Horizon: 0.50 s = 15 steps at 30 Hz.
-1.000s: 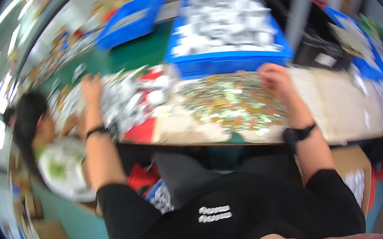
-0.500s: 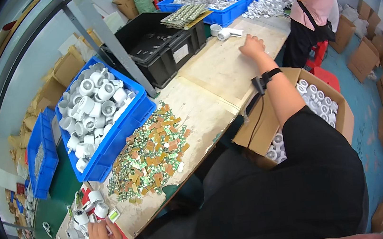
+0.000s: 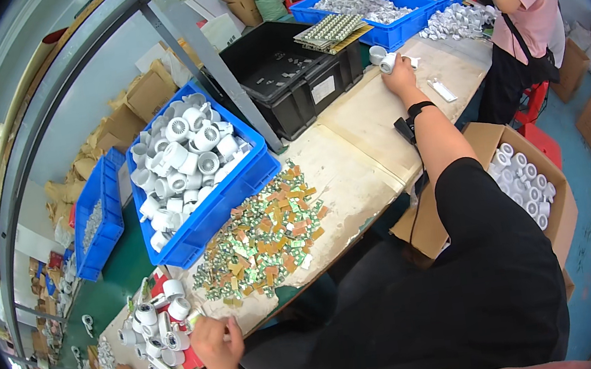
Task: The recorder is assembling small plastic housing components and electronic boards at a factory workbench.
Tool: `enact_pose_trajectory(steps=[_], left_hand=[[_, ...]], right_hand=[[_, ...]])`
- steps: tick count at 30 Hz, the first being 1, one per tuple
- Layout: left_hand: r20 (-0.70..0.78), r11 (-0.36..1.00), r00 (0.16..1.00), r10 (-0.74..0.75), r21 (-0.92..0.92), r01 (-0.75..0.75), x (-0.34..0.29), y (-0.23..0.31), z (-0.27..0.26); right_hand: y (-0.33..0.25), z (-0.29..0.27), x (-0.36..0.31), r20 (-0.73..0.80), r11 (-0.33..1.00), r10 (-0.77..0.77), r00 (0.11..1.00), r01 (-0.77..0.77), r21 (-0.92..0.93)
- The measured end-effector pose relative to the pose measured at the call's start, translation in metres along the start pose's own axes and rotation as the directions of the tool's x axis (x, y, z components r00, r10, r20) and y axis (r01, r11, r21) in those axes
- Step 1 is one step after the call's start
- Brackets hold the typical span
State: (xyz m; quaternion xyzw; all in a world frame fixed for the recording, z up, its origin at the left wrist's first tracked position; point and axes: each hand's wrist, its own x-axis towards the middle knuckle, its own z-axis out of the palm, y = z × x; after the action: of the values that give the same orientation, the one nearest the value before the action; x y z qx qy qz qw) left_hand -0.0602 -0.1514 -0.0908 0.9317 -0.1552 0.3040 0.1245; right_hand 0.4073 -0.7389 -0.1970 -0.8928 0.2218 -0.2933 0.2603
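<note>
My right hand (image 3: 400,77) is closed around the near side of a white handheld fan body (image 3: 388,63) at the far part of the table. A round white cup-shaped part (image 3: 377,53) stands just left of it. To the right of that hand lies a flat white strip-like part (image 3: 442,90), untouched. At the near left, my left hand (image 3: 217,343) has its fingers curled, and whatever they may hold is hidden. Just beyond its fingertips shows a small green-and-white piece (image 3: 194,319). A cluster of white fan bodies (image 3: 152,327) lies beside this hand.
Small circuit boards (image 3: 261,236) are heaped mid-table. Behind them stands a blue crate (image 3: 205,232) full of white fan housings, then a black bin (image 3: 286,104). A carton (image 3: 560,204) of white parts sits at my right. Co-workers are at far right and lower left.
My right hand has moved left from where the white strip lies and taken hold of the fan body. The strip now shows uncovered. The whole view has shifted; a co-worker appears at lower left.
</note>
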Motion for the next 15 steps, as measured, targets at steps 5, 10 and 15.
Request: enact_pose_trajectory(steps=[5,10,15], left_hand=[[-0.137,0.949,0.959,-0.246,-0.236,0.21,-0.063,-0.001,0.046],[-0.21,0.927,0.934,-0.288,-0.305,0.217,-0.078,0.002,0.069],[-0.097,0.827,0.919,-0.382,-0.48,0.293,-0.036,0.019,0.061]], right_hand=[[0.012,-0.025,0.003,-0.062,0.997,-0.064,0.996,0.066,0.029],[-0.018,-0.059,-0.014,-0.094,0.961,-0.137,0.986,0.156,0.227],[-0.08,-0.134,-0.076,-0.027,0.534,-0.351,0.936,0.224,0.815]])
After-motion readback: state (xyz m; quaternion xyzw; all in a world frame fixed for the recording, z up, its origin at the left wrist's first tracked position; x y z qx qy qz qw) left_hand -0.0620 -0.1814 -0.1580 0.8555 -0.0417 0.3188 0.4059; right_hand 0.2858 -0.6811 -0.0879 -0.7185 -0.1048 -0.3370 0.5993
